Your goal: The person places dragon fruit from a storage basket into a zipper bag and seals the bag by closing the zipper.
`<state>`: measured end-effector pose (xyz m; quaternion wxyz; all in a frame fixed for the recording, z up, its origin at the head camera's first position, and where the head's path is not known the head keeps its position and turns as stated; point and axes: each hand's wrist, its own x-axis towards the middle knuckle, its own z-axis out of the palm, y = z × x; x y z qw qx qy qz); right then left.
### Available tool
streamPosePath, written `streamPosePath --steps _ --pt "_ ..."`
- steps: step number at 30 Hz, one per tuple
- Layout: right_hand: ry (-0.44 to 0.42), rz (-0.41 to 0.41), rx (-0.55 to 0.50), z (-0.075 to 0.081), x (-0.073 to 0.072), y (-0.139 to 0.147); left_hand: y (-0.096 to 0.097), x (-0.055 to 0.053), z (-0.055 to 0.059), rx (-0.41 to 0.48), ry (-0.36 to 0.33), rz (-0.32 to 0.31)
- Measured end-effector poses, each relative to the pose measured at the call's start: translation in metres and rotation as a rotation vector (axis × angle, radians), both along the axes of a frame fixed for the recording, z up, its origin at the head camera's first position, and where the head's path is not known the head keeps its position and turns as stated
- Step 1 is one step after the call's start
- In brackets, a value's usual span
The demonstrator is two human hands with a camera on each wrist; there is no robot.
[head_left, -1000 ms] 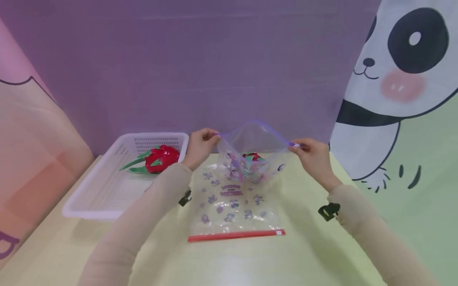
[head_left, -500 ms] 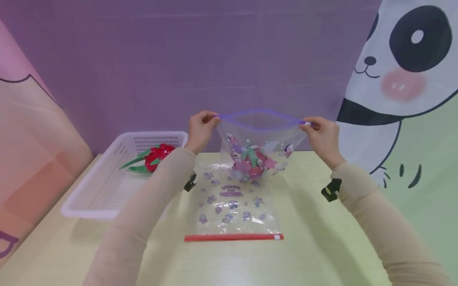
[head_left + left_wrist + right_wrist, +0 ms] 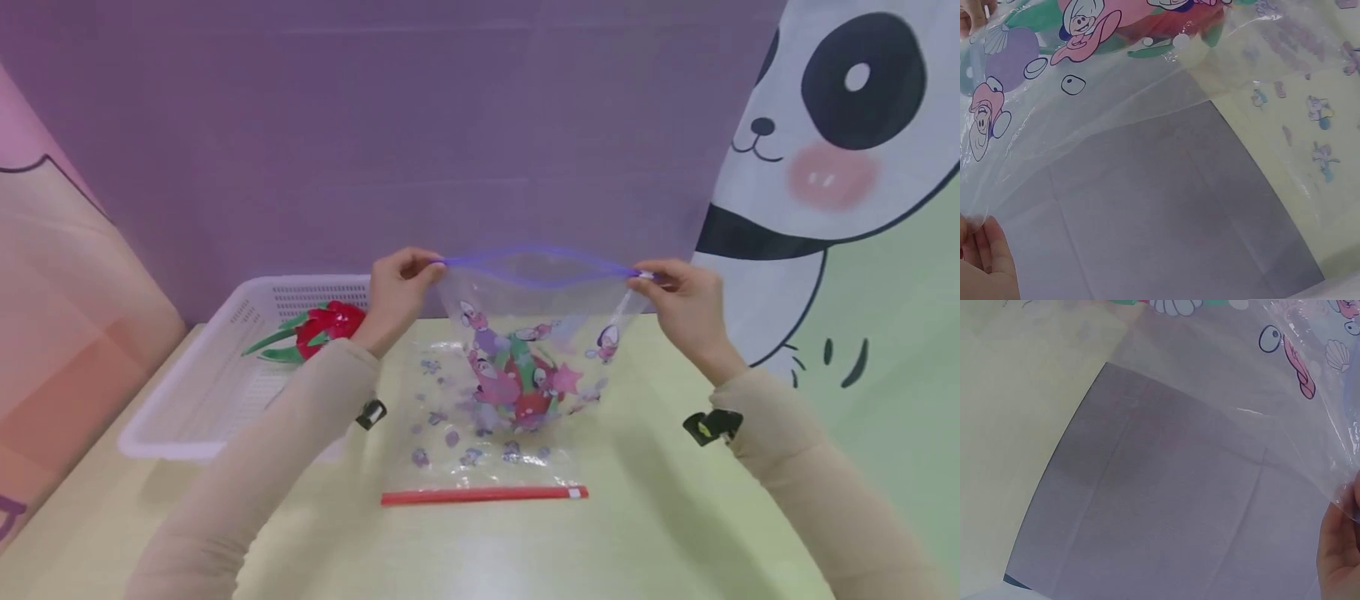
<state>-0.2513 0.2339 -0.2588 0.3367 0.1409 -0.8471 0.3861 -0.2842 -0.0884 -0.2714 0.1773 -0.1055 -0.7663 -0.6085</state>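
Observation:
A clear plastic zip bag [image 3: 540, 312] with a purple-blue zip and cartoon prints hangs between my two hands, its mouth spread apart. My left hand [image 3: 401, 292] pinches the left end of the zip. At the right end, by the white slider, my right hand [image 3: 686, 312] pinches the bag. Inside lies a red dragon fruit [image 3: 528, 383] with green leaves, seen through the plastic. In the left wrist view my left fingers [image 3: 994, 250] grip the bag's edge; in the right wrist view my right fingers [image 3: 1338, 544] do the same.
A second clear zip bag [image 3: 442, 442] with a red zip [image 3: 483, 496] lies flat on the table [image 3: 637, 517], partly behind the held bag. A white plastic basket [image 3: 187, 400] at the left holds another red dragon fruit [image 3: 330, 325], partly covered by my left arm.
The held bag was lifted and pulled taut as my hands moved apart, then lowered a little toward me. The dragon fruit inside now shows through the bag's front.

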Motion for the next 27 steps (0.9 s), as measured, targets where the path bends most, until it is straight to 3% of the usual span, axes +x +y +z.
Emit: streamPosePath --steps 2,13,27 --pt "-0.021 0.008 0.004 -0.002 0.002 -0.002 -0.003 0.006 -0.001 -0.002 -0.019 -0.012" --pt "-0.208 0.033 -0.085 -0.011 -0.001 0.000 -0.017 0.009 -0.019 -0.048 -0.050 -0.037" --pt "-0.452 0.149 -0.238 -0.021 -0.002 0.004 -0.035 0.016 -0.035 -0.116 -0.108 -0.056"
